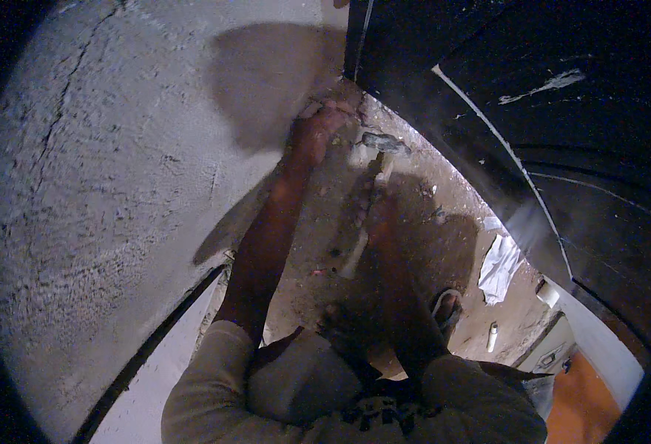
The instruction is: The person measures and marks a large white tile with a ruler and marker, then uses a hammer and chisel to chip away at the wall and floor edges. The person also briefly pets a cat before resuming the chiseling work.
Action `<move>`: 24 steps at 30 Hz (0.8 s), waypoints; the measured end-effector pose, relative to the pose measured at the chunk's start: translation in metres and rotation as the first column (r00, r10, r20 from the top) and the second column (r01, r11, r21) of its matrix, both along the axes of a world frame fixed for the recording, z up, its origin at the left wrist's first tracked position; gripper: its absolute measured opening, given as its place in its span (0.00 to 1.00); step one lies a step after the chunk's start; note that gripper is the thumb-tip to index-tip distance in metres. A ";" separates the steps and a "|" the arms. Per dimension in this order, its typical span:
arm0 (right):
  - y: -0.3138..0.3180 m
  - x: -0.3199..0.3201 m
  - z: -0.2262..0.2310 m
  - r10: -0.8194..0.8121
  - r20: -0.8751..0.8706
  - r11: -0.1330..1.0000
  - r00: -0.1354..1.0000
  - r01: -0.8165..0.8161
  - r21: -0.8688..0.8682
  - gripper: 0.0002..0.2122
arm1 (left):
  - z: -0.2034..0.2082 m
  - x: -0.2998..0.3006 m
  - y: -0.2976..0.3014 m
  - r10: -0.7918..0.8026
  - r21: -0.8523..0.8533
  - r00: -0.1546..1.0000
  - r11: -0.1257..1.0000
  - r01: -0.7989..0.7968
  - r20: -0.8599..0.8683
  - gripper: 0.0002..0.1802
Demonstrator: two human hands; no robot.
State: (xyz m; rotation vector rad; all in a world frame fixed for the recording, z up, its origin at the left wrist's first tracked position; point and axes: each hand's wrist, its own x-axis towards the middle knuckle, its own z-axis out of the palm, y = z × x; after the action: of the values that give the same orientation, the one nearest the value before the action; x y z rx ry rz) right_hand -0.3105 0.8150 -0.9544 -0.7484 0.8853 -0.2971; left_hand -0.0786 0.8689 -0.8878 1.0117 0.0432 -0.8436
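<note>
My right hand (376, 214) is closed round the pale handle (383, 172) of a hammer, whose dull grey head (385, 143) points away from me, close above the dirt floor. The handle's other end sticks out below my fist. My left hand (324, 124) reaches down to the foot of the rough wall (148, 163), in the corner beside a dark door-like panel (444, 126). Its fingers are dim and blurred, so whether they grip anything is not clear. The hammer head is just right of this hand.
A crumpled white sheet (498, 268) lies on the floor at right, with a small white tube-shaped thing (493, 337) nearer me. My sandalled foot (447, 307) is close to my right forearm. An orange surface (583, 399) shows at lower right. Hard shadows fall across the wall and floor.
</note>
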 end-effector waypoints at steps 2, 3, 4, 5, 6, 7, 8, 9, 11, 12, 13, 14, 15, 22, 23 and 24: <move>-0.001 0.003 0.002 0.055 -0.024 0.998 0.998 -0.055 -0.026 0.22 | -0.011 0.000 0.002 0.009 -0.012 0.999 1.000 -0.008 0.036 0.16; -0.001 0.003 0.002 0.077 -0.036 0.996 0.996 -0.079 -0.038 0.22 | -0.011 0.001 0.005 -0.079 0.073 0.946 0.996 0.059 0.316 0.15; -0.004 0.002 0.004 0.090 -0.043 0.995 0.995 -0.092 -0.044 0.22 | -0.012 0.003 0.008 -0.180 0.173 0.809 0.980 0.099 0.559 0.15; -0.008 -0.001 0.004 0.094 -0.056 0.994 0.994 -0.098 -0.058 0.22 | -0.013 0.002 0.008 -0.289 0.278 0.605 0.954 0.113 0.742 0.15; -0.011 -0.001 0.006 0.112 -0.059 0.991 0.992 -0.116 -0.066 0.22 | -0.020 0.004 0.012 -0.308 0.335 0.453 0.942 0.020 0.837 0.15; -0.013 -0.003 0.009 0.122 -0.061 0.990 0.991 -0.126 -0.065 0.22 | -0.026 0.005 0.013 -0.337 0.373 0.285 0.924 -0.081 0.897 0.15; -0.016 -0.004 0.010 0.127 -0.065 0.989 0.990 -0.132 -0.070 0.22 | -0.041 0.007 0.012 -0.252 0.301 0.418 0.952 -0.054 0.873 0.14; -0.017 -0.004 0.011 0.142 -0.061 0.987 0.988 -0.146 -0.063 0.22 | -0.055 0.011 0.017 -0.157 0.222 0.539 0.973 -0.058 0.828 0.14; -0.022 -0.011 0.010 0.133 -0.070 0.988 0.989 -0.139 -0.075 0.22 | -0.071 0.010 0.011 0.081 -0.241 0.996 0.968 -0.071 0.034 0.15; -0.027 -0.014 0.009 0.122 -0.082 0.988 0.989 -0.128 -0.080 0.22 | -0.070 0.008 0.006 0.050 -0.120 0.985 0.992 -0.030 0.166 0.13; -0.030 -0.020 0.008 0.113 -0.088 0.989 0.990 -0.121 -0.090 0.22 | -0.068 0.005 0.001 0.002 0.005 0.957 1.000 -0.004 0.291 0.12; -0.031 -0.020 0.009 0.117 -0.089 0.988 0.989 -0.126 -0.095 0.22 | -0.069 0.006 -0.001 0.015 0.031 0.959 0.999 -0.025 0.282 0.13; -0.032 -0.022 0.010 0.123 -0.094 0.986 0.988 -0.132 -0.102 0.22 | -0.071 0.005 -0.006 0.029 0.054 0.963 0.998 -0.045 0.269 0.13; -0.019 0.001 0.022 0.443 -0.178 0.856 0.879 -0.473 -0.208 0.22 | -0.145 0.044 0.027 -0.049 -0.017 0.969 0.998 0.055 0.242 0.25; -0.016 0.011 0.030 0.518 -0.188 0.794 0.835 -0.551 -0.258 0.22 | -0.143 0.063 0.043 -0.110 0.038 0.892 0.994 0.104 0.438 0.25; -0.027 0.006 0.028 0.551 -0.253 0.736 0.795 -0.606 -0.302 0.22 | -0.130 0.057 0.024 -0.096 0.167 0.952 0.985 0.048 0.292 0.25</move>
State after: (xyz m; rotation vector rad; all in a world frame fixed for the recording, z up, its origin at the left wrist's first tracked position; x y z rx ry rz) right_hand -0.3045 0.7880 -0.9267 -1.3774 0.6901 0.1671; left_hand -0.0216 0.8929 -1.0179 1.2887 -0.1891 -0.7533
